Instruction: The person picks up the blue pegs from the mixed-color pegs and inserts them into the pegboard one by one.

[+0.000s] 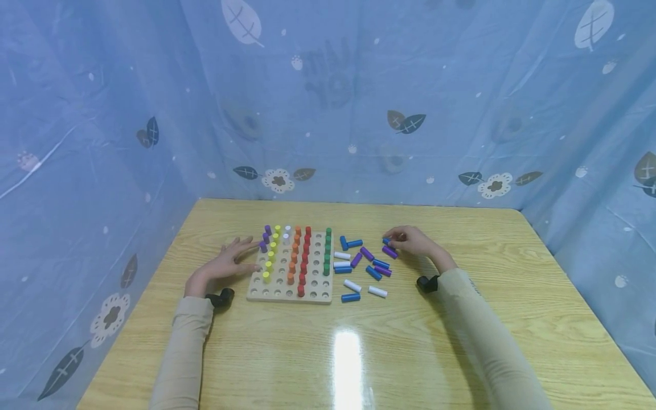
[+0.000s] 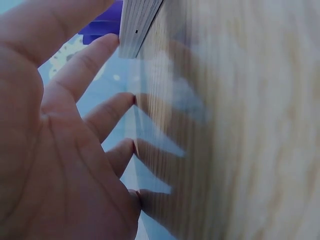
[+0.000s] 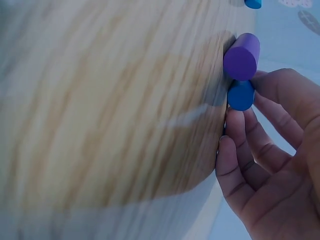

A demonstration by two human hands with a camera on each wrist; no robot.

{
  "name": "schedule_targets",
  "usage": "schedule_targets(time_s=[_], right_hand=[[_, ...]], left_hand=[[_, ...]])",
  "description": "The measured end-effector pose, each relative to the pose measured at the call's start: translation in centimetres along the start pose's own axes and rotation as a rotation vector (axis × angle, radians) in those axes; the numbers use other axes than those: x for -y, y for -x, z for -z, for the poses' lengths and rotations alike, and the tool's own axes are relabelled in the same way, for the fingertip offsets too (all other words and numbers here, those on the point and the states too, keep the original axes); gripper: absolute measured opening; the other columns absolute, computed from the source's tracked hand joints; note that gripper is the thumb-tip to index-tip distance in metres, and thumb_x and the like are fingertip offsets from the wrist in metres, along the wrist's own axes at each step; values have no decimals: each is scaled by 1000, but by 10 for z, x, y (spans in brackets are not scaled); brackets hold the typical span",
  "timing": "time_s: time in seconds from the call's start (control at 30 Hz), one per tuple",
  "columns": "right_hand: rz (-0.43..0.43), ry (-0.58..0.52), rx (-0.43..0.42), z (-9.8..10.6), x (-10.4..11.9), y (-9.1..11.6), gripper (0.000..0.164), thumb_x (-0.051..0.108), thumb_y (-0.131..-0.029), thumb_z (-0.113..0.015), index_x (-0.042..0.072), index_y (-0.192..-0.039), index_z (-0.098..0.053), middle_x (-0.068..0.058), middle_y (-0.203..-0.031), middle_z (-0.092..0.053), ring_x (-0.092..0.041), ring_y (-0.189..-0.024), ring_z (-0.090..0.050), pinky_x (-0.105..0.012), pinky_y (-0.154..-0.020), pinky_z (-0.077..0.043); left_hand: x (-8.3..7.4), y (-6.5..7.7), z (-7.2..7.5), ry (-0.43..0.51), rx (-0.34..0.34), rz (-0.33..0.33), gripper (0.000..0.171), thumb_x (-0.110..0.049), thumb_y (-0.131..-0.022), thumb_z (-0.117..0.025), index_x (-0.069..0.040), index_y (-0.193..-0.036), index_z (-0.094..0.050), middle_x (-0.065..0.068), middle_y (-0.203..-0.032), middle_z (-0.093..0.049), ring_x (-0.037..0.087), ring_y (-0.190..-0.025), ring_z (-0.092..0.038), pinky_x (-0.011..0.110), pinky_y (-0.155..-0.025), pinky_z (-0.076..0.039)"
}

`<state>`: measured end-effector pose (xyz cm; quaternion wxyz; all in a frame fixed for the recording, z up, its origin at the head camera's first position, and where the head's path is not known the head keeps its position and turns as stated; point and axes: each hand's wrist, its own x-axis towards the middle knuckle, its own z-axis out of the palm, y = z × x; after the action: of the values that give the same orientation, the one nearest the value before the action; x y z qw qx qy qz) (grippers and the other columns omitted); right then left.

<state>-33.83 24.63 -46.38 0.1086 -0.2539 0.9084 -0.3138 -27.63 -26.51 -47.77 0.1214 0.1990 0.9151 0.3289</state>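
A wooden pegboard [image 1: 289, 299] holds columns of purple, yellow, white, orange, red and green pegs. My left hand [image 1: 225, 265] lies at its left side with fingers spread, the thumb and index finger reaching over the edge near the purple pegs [image 1: 263, 246]. In the left wrist view, several fingertips [image 2: 127, 100] touch the table and one meets the board's side. To the right of the loose pegs, my right hand [image 1: 410, 240] pinches a blue peg [image 3: 241, 96] between thumb and fingers, low at the tabletop. A purple peg [image 3: 242, 59] lies right beside it.
Loose blue, purple and white pegs lie scattered right of the board, among them a white peg [image 1: 378, 291], a blue peg [image 1: 351, 297] and a purple peg [image 1: 367, 253]. A patterned blue curtain [image 1: 348, 114] hangs behind the wooden table [image 1: 287, 353].
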Motion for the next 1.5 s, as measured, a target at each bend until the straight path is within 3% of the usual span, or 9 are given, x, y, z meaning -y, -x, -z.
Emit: schedule_targets(time_s=[0.4,0.73,0.97,1.3,1.5], right_hand=[[-60,3,-87,-1,2,0,22,8,-85,-60,2,-106,-62,-10,-89,-62,-22,-80,-60,-32,-68,-51],[-34,-88,-182,3,4,1,24,7,-83,-59,3,-107,-61,-9,-88,-60,-23,-80,-62,-28,-64,-50],[-16,-136,-197,7,12,-1,25,8,-86,-58,3,-110,-60,-11,-92,-59,-25,-85,-63,-28,-64,-50],[7,-232,-187,16,59,5,27,3,-89,-57,-8,-113,-56,-25,-100,-58,-40,-92,-61,-35,-72,-52],[8,-228,-184,16,68,3,28,5,-90,-56,-8,-115,-55,-24,-103,-58,-37,-94,-61,-36,-78,-53]], left_hand=[[-1,1,-1,-3,-4,8,72,-41,-85,-63,-16,-145,-33,21,-154,-10,44,-139,7,62,-106,16],[1,1,-2,-5,-4,3,72,-41,-85,-64,-16,-145,-32,20,-154,-10,44,-139,7,62,-106,16],[2,1,-2,9,-5,-2,72,-41,-85,-63,-16,-145,-32,21,-154,-10,44,-139,8,62,-106,17],[2,2,-1,18,7,15,73,-44,-85,-62,-19,-146,-30,18,-155,-8,42,-140,9,61,-106,19],[2,2,0,21,6,2,72,-42,-86,-62,-17,-146,-30,20,-154,-8,43,-139,10,62,-105,19]])
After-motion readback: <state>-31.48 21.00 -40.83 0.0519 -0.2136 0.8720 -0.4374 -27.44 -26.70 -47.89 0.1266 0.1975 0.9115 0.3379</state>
